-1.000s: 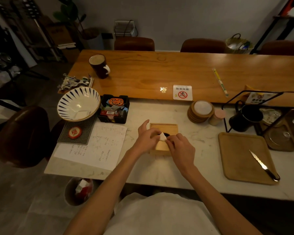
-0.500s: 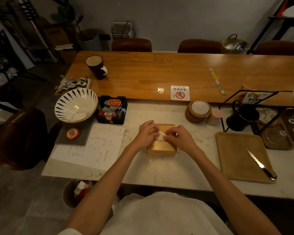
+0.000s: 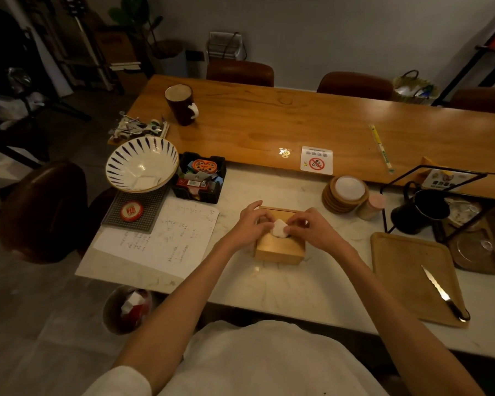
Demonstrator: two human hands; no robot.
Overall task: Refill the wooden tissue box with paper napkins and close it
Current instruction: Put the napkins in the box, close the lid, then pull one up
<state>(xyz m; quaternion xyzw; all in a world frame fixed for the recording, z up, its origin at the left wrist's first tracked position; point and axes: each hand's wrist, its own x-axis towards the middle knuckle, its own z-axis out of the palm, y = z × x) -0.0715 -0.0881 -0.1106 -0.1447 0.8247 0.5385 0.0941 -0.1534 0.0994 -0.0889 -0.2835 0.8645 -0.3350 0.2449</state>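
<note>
Since a moment ago, more of the white napkin tip is showing between your hands, and both hands are sitting slightly farther back over the box, while everything else on the bench is lying where it was. You are working at the wooden tissue box, which is resting on the pale marble bench between the handwritten sheet and the wooden tray with the knife. Its lid looks seated already, so this step seems to be drawing the first napkin up through the opening. Your left hand is curling over the far left of the lid, and your right hand is meeting it from the other side; the fingers of both are pinching the paper napkin at its edges. Keep pulling gently straight up, steadying the box with your palms so that it is not sliding, and stop once a small peak is standing clear, since thin paper is likely to tear.
</note>
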